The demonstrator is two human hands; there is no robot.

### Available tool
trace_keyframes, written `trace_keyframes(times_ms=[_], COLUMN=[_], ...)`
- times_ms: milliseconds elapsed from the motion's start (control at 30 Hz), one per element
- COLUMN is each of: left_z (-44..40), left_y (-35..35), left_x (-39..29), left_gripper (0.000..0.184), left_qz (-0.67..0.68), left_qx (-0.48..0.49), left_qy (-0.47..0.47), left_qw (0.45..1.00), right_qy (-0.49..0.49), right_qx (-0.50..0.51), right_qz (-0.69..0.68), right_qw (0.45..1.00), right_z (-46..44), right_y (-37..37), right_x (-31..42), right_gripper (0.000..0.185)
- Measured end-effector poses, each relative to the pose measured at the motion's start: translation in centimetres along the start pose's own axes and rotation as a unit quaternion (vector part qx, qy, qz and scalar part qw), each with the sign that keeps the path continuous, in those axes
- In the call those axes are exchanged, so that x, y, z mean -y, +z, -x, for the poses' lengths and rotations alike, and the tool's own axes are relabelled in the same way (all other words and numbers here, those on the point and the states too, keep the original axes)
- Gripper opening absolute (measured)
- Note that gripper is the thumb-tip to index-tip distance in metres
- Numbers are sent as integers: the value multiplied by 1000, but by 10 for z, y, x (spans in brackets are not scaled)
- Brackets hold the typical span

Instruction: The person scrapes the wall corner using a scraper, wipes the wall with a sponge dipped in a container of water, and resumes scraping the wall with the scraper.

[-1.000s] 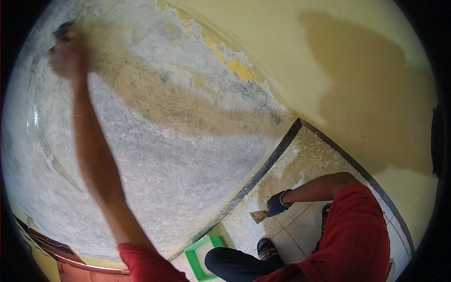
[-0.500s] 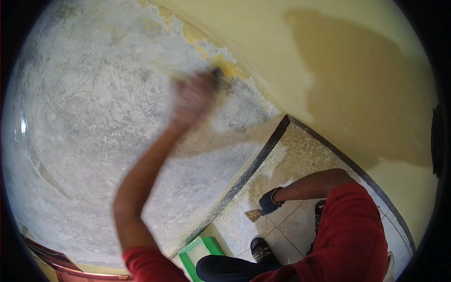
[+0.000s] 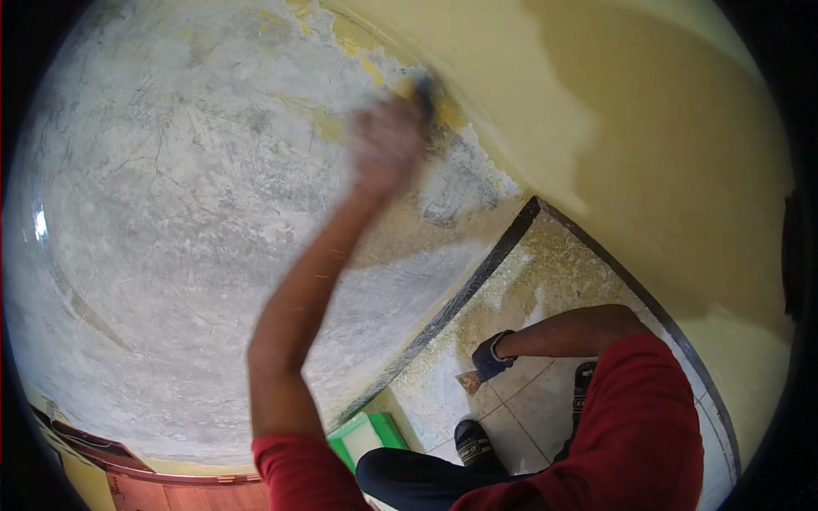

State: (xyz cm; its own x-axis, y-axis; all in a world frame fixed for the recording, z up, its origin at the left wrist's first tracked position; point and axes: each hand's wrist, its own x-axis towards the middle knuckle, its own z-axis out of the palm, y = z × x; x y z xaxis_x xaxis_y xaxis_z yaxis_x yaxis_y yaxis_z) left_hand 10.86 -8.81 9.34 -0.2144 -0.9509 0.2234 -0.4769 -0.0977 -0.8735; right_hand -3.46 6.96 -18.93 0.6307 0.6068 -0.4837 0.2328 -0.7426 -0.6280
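My left hand [image 3: 388, 145], bare and smeared by motion, is up against the grey, scraped wall [image 3: 170, 221] near its ragged edge of yellow paint. A small dark object [image 3: 423, 95] is in its grip, too blurred to name. Low over the floor, my right hand [image 3: 492, 356] wears a dark glove and is closed around a scraper, whose worn blade [image 3: 469, 381] points down and left.
A dark skirting strip [image 3: 481, 281] runs along the wall's foot to the corner. Flakes cover the tiled floor [image 3: 520, 409]. A green tray [image 3: 362, 439] lies beside my knee. Past the corner is a yellow wall [image 3: 682, 170] with a shadow on it.
My left hand with the dark object has swept from the wall's upper left to the right, close to the yellow paint edge. My right hand has stayed low with the scraper, shifting only slightly in view.
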Motion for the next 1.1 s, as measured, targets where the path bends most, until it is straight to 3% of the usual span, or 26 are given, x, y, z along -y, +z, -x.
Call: trace_keyframes(times_ms=[33, 67, 100, 200, 233, 267, 333, 367, 400, 433, 500, 567, 600, 633, 667, 733, 767, 800, 867, 967, 1033, 1067, 1100], left_z=[24, 44, 63, 72, 59, 21, -21, -43, -65, -82, -92, -91, -90, -77, -72, -36, -22, 7, 58, 106, 109, 108, 106], left_y=[64, 49, 56, 46, 45, 5, -44, -60, -88, -130, -117, -92, -83, -17, -29, -6, -7, 30, 57, 38, -8, -24, -37], left_x=[-57, -86, -107, -92, -76, -32, 71, 126, 167, 180, 235, 210, 181, 155, 89, 12, -23, -56, -110, -142, -124, -108, -89], left_gripper=[37, 38, 37, 34, 30, 27, 31, 32, 32, 38, 59, 60, 56, 53, 50, 48, 43, 40, 37, 30, 32, 32, 39], left_qz=[-346, 80, 188, 184, 93, 111, -112, -78, -130, -119, -248, -186, -7, 38, -12, 6, 92, 113, 180, 334, 439, 446, 492], left_qx=[-87, -96, -59, -85, -94, 143, -64, -83, -86, -49, -262, -294, -186, -331, -252, -112, -32, -87, -98, -49, 83, 74, 34], left_qy=[64, 137, 190, 210, 111, 62, -3, -117, -225, -354, -331, -324, -365, -238, -244, -161, -125, -24, 112, 6, -156, -160, -252], left_qw=[932, 983, 962, 956, 985, 982, 992, 987, 962, 926, 872, 880, 912, 913, 936, 981, 987, 990, 972, 941, 881, 878, 833], right_qy=[7, 2, -1, 27, 46, 45, 32, 14, 23, 17, -9, -12, -10, -9, -9, 49, 58, 80, 115, 211, 229, 242, 245], right_qx=[-3, -17, -34, -55, -42, -26, -36, -50, -36, -29, -21, -5, 8, 21, 20, 50, 47, 8, -33, -55, -158, -156, -273], right_qz=[4, 2, -3, -67, -130, -143, -147, -148, -132, -135, -102, -117, -125, -136, -137, -154, -155, -194, -228, -236, -285, -282, -323], right_qw=[1000, 1000, 999, 996, 990, 988, 988, 988, 990, 990, 995, 993, 992, 991, 990, 986, 985, 978, 966, 947, 917, 915, 872], right_z=[5, 11, 16, 18, 14, 8, 10, 11, 21, 18, 11, -1, -5, -8, -6, 17, 29, 41, 55, 78, 101, 110, 119], right_y=[-3, -5, -7, -12, -10, -10, -11, -13, -18, -16, -13, -2, 3, 8, 9, 5, 4, 5, 9, 9, 5, 0, -6], right_x=[2, 6, 11, 11, 11, 8, 6, 7, 12, 15, 15, 14, 10, 9, 10, 5, -2, -7, -17, -30, -25, -18, -9], right_gripper=[36, 34, 33, 31, 30, 30, 30, 31, 32, 32, 33, 33, 33, 32, 32, 30, 30, 29, 29, 28, 25, 25, 24])
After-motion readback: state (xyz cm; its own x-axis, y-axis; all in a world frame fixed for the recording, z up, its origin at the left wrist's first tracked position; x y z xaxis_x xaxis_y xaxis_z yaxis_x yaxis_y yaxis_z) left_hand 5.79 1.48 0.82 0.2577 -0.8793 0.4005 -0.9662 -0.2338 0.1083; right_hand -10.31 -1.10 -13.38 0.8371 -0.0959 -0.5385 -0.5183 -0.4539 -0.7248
